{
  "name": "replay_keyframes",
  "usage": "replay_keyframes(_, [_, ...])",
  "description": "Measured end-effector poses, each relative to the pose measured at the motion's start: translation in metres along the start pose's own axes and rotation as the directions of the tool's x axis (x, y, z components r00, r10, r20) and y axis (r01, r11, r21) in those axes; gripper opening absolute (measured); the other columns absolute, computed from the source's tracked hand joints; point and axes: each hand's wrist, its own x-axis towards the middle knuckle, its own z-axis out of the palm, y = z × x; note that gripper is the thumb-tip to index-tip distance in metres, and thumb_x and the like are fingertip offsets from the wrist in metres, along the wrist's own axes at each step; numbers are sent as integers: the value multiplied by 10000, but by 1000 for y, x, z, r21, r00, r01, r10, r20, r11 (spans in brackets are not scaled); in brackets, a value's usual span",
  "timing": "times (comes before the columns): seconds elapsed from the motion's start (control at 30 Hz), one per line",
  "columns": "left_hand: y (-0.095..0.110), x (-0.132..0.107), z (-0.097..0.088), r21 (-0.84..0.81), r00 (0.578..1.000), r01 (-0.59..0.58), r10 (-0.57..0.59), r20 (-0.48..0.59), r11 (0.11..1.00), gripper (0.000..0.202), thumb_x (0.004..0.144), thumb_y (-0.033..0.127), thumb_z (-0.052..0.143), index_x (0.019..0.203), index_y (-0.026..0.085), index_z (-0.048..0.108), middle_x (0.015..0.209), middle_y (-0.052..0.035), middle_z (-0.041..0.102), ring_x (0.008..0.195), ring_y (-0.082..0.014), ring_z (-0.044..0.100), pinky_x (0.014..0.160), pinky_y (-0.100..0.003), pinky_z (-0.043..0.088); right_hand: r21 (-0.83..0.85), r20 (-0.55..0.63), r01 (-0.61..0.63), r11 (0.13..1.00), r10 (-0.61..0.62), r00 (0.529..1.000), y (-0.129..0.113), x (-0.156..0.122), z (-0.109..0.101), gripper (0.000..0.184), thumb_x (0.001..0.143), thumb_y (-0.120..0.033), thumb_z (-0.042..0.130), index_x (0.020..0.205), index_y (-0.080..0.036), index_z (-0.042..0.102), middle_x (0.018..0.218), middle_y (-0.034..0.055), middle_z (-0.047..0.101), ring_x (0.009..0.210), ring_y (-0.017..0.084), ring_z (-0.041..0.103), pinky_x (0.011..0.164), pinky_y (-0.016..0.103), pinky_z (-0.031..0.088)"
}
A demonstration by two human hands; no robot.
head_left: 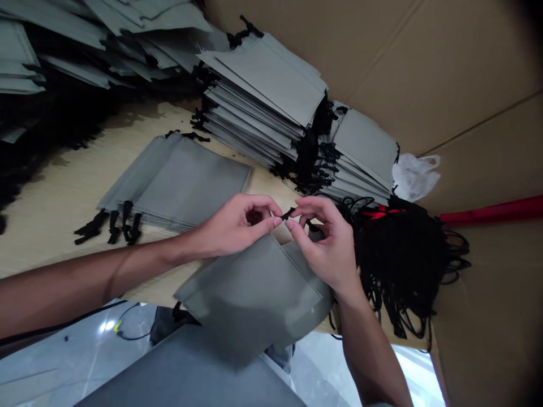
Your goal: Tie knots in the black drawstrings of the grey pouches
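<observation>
Between my hands is a short black cord (288, 213) at the top corner of a grey drawstring pouch (258, 288). My left hand (241, 223) pinches one side of the cord between thumb and fingertips. My right hand (326, 237) has its thumb and fingers closed on the other side, with a bit of black cord also showing by its palm. The pouch hangs tilted below, over the table's front edge. Left of my hands lies a small fanned stack of grey pouches (182, 175) with knotted black cord ends.
Behind stand two tall stacks of grey pouches, a larger stack (271, 79) and a smaller stack (365, 141). A heap of black cords (403, 260) lies at right, near a white plastic bag (416, 176). More pouches (127, 34) pile at back left. Cardboard (479, 62) walls the back.
</observation>
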Motion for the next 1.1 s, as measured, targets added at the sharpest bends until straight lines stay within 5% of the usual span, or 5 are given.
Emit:
replay_keyframes(0.33, [9,4,-11,180,999,-27,19,45,983,263,967,407,733,1077,172,776,765,0,659,666,-108,548,510,-185,363,-58,35,22,998,-20,999,-4,-2,0,83,987,-233,726,1059,-257,760,1021,25,802,927,200,749,835,365,614])
replay_keyframes(0.5, [5,7,-17,249,997,-64,70,-17,966,272,976,407,740,1119,197,839,711,7,664,640,-105,556,539,-202,381,15,122,-8,1000,6,993,-4,-4,-7,243,972,-166,627,1169,-249,742,1093,44,795,979,219,754,927,409,623])
replay_keyframes(0.7, [5,8,-19,215,994,-68,84,-67,974,256,997,379,715,1129,203,846,1088,-58,841,971,-192,762,759,-252,556,-53,168,69,996,-60,984,2,2,-15,303,1066,-120,525,1230,-270,731,1186,39,800,1156,224,742,1037,435,591])
replay_keyframes(0.9, [6,7,-18,167,991,-75,92,-95,983,232,978,336,741,1151,195,806,955,-28,824,881,-158,757,752,-236,556,98,8,85,992,-86,996,15,1,-5,245,966,-174,733,1138,-280,594,1170,44,677,914,188,713,880,399,649])
replay_keyframes(1.1, [10,6,-17,211,987,-130,146,-63,969,183,995,319,716,1097,204,814,1000,-22,825,903,-152,744,753,-233,547,-50,79,231,972,-226,971,14,2,-3,175,1013,-177,702,1013,-273,557,969,25,671,931,206,695,819,380,618])
